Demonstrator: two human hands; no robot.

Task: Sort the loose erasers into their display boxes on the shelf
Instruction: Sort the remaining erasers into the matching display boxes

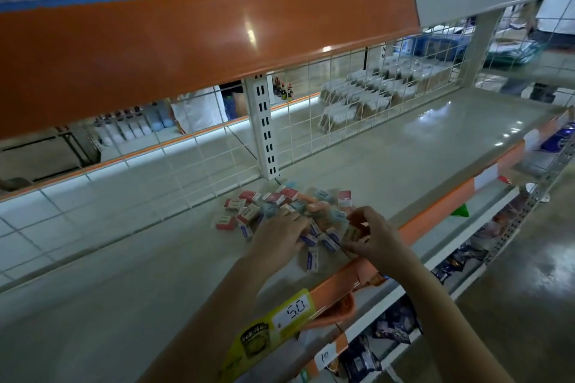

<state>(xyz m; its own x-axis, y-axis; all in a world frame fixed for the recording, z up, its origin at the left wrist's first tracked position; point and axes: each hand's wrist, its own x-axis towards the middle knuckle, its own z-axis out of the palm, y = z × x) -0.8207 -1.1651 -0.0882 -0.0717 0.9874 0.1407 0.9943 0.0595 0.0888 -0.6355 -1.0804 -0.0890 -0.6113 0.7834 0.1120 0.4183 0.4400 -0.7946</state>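
A pile of loose erasers point(280, 200) in red, blue and orange sleeves lies on the grey shelf point(124, 283) near its front edge. My left hand point(280, 235) rests palm down on the left part of the pile, fingers spread over the erasers. My right hand point(370, 235) is at the pile's right side and pinches a pale eraser point(350, 233) between thumb and fingers. A blue-sleeved eraser point(312, 260) lies apart at the front of the pile. No display box shows on this shelf.
A white wire grid point(217, 149) backs the shelf, with a slotted upright post point(266, 130). An orange shelf front point(202, 40) hangs overhead. A yellow price tag point(273, 323) marked 5.0 sits on the shelf's front rail. Packaged goods fill the lower shelves at right.
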